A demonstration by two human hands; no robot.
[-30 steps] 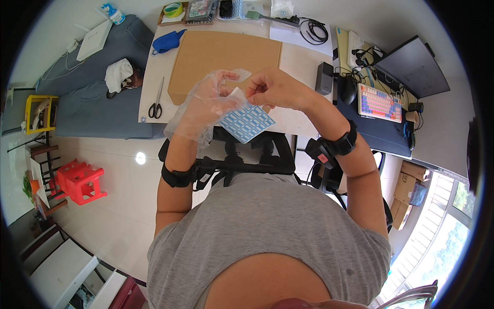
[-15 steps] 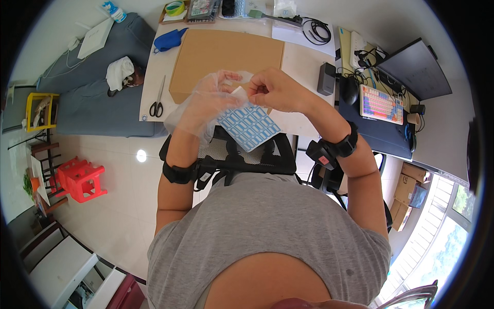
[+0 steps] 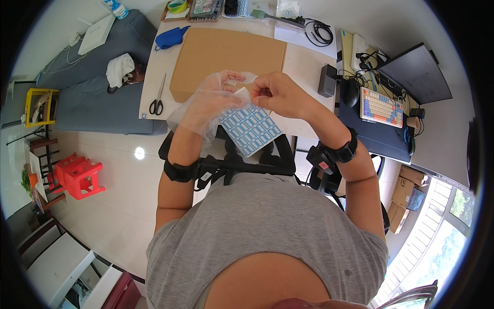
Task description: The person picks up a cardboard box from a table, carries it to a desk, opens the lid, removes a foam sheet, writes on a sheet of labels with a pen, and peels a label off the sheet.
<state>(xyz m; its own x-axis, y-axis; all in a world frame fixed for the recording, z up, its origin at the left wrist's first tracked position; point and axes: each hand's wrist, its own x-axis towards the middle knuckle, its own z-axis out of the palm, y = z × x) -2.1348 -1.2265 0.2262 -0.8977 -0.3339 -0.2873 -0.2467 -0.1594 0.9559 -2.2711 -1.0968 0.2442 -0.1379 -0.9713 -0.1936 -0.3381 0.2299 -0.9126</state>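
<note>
Head view: rectangular sheet with rows of blue-outlined white labels, hanging tilted beyond the near edge of the table, above the black chair. Left hand inside clear plastic film, half-curled around the sheet's upper end. Right hand pinched beside the white corner; exact hold not discernible. Versus one second earlier: sheet lower, hand poses largely unchanged.
</note>
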